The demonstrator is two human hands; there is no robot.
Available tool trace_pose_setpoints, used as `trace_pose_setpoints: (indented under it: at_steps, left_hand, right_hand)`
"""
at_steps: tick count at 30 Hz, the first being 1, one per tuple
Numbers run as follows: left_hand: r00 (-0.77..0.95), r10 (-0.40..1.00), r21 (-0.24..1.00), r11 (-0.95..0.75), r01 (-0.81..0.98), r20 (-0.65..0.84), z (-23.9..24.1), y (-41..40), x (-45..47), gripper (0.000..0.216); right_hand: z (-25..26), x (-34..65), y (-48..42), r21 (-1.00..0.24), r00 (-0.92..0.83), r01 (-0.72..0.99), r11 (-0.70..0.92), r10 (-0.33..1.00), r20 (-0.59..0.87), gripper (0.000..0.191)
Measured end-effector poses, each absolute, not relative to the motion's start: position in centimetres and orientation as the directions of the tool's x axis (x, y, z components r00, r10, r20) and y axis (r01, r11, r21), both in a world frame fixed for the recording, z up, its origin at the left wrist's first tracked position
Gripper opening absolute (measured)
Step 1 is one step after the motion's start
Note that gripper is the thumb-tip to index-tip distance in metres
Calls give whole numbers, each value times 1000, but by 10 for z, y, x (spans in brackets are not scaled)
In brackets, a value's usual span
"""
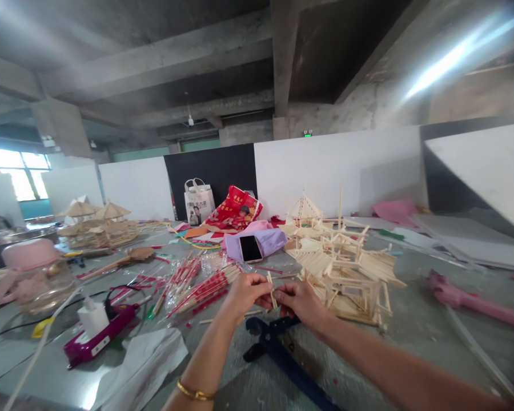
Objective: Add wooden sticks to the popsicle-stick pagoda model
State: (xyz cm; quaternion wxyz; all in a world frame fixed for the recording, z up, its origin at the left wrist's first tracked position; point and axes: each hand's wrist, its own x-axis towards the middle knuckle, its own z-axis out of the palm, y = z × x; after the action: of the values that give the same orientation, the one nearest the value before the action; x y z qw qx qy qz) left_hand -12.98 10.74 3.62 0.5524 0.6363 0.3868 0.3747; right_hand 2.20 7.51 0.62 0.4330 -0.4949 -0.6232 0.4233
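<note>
My left hand (pixel 253 292) and my right hand (pixel 298 299) meet over the middle of the table, fingertips pinched on short pale wooden sticks (pixel 271 290) that stand roughly upright between them. How the sticks are joined is too small to make out. Just below lies a dark blue cutting tool (pixel 278 345), its jaws to the left. Right behind my right hand stands a model building of wooden sticks (pixel 351 285) with slatted roofs. To the left of my hands are red-wrapped bundles of chopsticks (pixel 205 288) in clear plastic.
A phone (pixel 251 249) rests on purple cloth (pixel 274 241). On the left are a purple power strip (pixel 100 337), a pink-lidded jug (pixel 36 279) and crumpled white paper (pixel 148 359). A pink glue gun (pixel 475 299) lies at right. More stick models (pixel 105 225) stand at the back left.
</note>
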Motion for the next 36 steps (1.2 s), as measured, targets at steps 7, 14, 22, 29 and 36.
trace_pose_setpoints:
  at_steps: [7, 14, 22, 29, 36]
  left_hand:
    - [425, 904, 993, -86, 77, 45, 37, 106, -131, 24]
    - [430, 901, 994, -92, 60, 58, 38, 106, -131, 22]
    - [432, 900, 998, -56, -21, 60, 41, 105, -134, 19]
    - [440, 892, 994, -76, -73, 101, 47, 101, -136, 17]
    - [467, 879, 994, -57, -93, 94, 47, 95, -132, 23]
  right_hand:
    - [5, 21, 77, -961, -137, 231, 148, 983, 119, 31]
    - [10, 21, 71, -982, -128, 155, 109, 988, 89, 30]
    - [19, 21, 63, -995, -275, -40, -88, 959, -74, 34]
    - [32, 16, 53, -998, -328, -19, -68, 943, -58, 38]
    - [41, 14, 56, -998, -272, 63, 4, 962, -14, 42]
